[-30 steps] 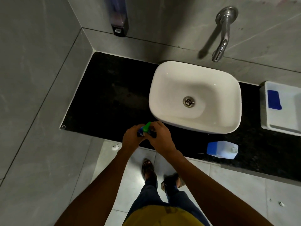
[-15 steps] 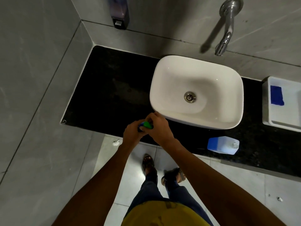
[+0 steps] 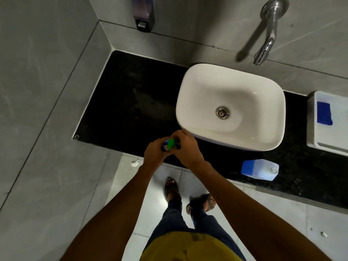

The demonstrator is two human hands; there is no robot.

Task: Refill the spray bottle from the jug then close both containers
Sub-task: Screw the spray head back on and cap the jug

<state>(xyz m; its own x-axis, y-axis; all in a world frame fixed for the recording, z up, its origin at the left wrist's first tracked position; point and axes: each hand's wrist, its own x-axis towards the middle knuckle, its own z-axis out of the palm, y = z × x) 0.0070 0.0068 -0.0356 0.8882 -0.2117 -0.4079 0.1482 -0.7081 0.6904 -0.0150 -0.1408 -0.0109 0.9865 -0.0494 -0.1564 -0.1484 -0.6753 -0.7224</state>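
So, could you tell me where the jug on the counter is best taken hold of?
The jug stands upright near the counter's front edge, right of both hands. I'd grip its flat sides from above, fingers either side of the body, clear of the small mouth on its right.

Yellow shirt (image 3: 190,247), dark trousers (image 3: 175,219), sandals (image 3: 171,187)

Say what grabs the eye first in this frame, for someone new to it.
The white basin stands out on the black counter, under the wall tap. In front of it, at the counter's near edge, the left hand and right hand close round the green-topped spray bottle. To the right, the jug with a blue end sits near the counter edge.
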